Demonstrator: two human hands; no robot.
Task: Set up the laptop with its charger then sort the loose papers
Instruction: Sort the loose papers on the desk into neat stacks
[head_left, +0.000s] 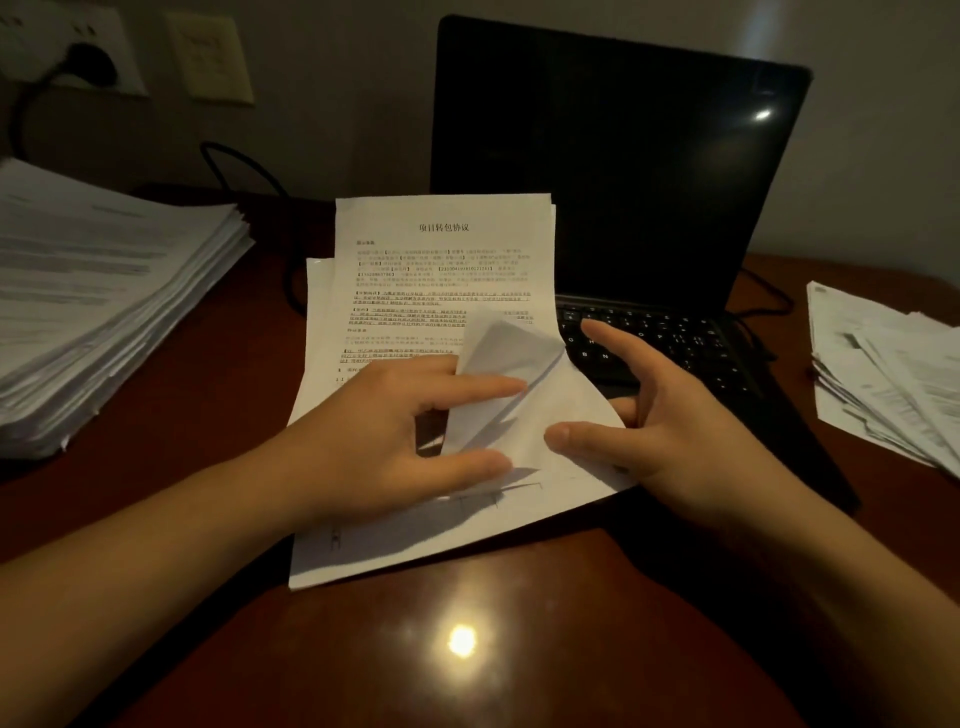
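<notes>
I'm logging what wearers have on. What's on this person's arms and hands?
Nothing worn shows: the left hand and right hand have no gloves, rings or watch, and both forearms are bare to the frame edge, with no sleeves in view.

A dark reddish wooden table (467, 649) shows a bright glare spot near its front edge. On the grey wall (337, 78) behind its far left corner sit a white socket plate (124, 41) and a cream switch plate (210, 60)

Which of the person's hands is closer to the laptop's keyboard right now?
The right hand: its fingers reach over the keyboard while it pinches the papers. The left hand lies farther left, pressing flat on the papers.
</notes>
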